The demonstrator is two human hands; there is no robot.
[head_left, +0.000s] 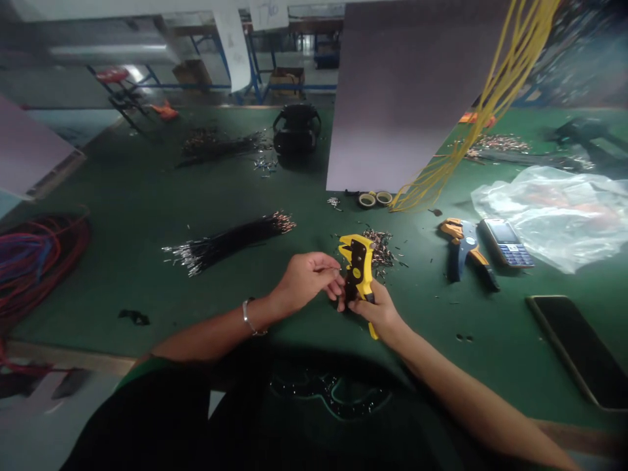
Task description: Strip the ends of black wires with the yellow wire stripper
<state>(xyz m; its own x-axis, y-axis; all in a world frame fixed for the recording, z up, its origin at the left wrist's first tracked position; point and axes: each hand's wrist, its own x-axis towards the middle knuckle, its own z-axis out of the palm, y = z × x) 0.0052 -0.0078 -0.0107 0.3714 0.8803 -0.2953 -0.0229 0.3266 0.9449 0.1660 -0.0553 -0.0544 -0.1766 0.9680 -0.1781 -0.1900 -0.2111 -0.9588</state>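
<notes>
My right hand (381,313) is wrapped round the handles of a yellow and black wire stripper (360,261), its jaws pointing up and to the left. Just left of the tool is my left hand (314,281), thumb and fingers pinched together; whatever is between them is too small to make out. Behind the stripper lies a pile of short cut wire bits (383,247). A bundle of black wires (235,242) rests on the green table, with bare copper ends on the right and pale ends on the left.
To the right lie a second wire stripper (464,252), a keypad phone (507,242), a smartphone (579,347) and a plastic bag (554,209). Yellow wires (471,144) hang beside a grey panel (397,98), near tape rolls (375,199). Red and blue wire coils (39,261) sit left.
</notes>
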